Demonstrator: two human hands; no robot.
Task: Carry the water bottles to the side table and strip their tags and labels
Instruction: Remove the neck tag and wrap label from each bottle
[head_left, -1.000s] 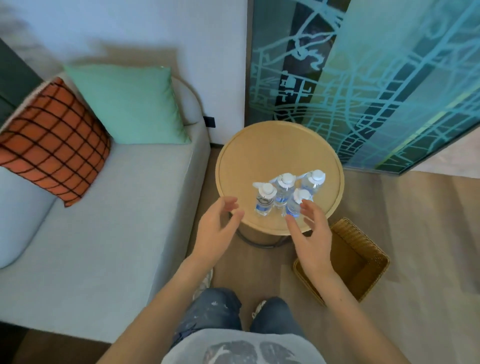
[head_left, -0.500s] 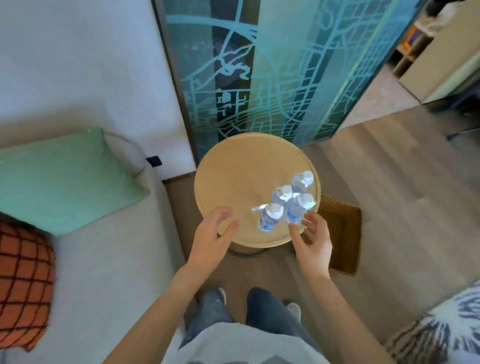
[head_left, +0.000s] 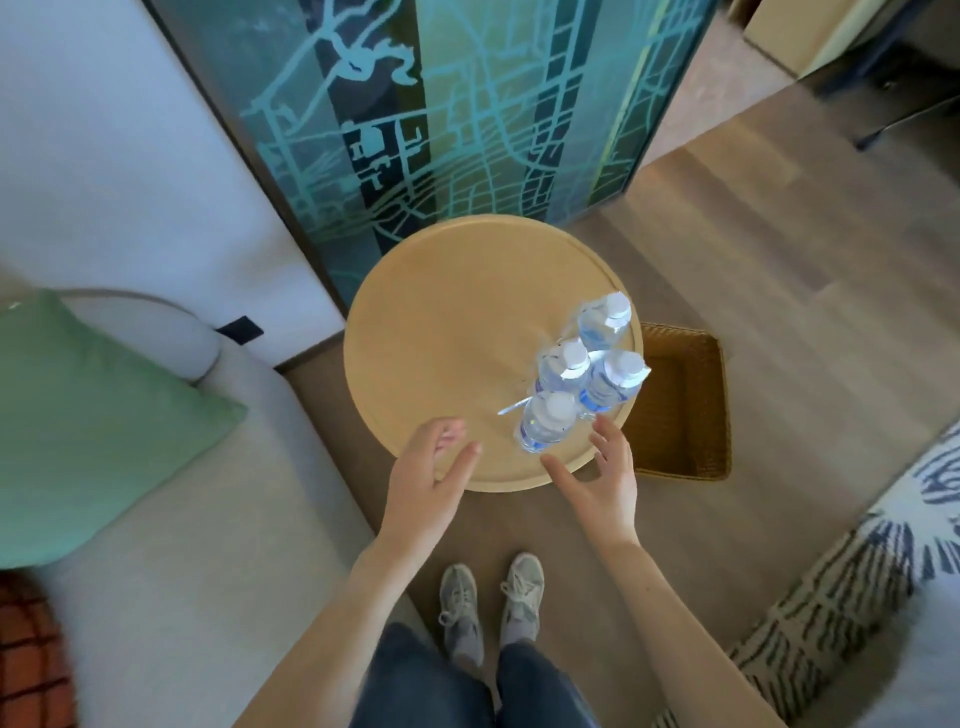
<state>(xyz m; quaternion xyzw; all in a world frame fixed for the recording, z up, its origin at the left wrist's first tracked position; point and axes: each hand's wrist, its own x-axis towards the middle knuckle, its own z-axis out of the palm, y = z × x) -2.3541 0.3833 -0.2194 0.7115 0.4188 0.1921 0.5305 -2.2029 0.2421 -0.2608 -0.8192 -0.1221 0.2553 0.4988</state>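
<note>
Since the earlier frame your view has tipped downward, so your shoes now appear. Both hands have stayed at the near edge of the table without taking anything. Your left hand (head_left: 426, 475) hovers over the near rim, fingers loose and spread, holding nothing. Your right hand (head_left: 605, 483) is also relaxed and empty, its fingertips just beside the nearest bottle (head_left: 545, 423) but, I think, not touching it.

The four water bottles (head_left: 576, 379) stand upright in a tight group on the right part of the side table (head_left: 457, 322). Their blue labels are on, and a white tag (head_left: 513, 408) sticks out from the nearest one. So the carrying looks finished and the stripping not yet begun. Next you should grasp the nearest bottle with one hand and pull its tag with the other. The wicker basket (head_left: 680, 410) on the floor beside the table seems a good place for the waste.
</note>
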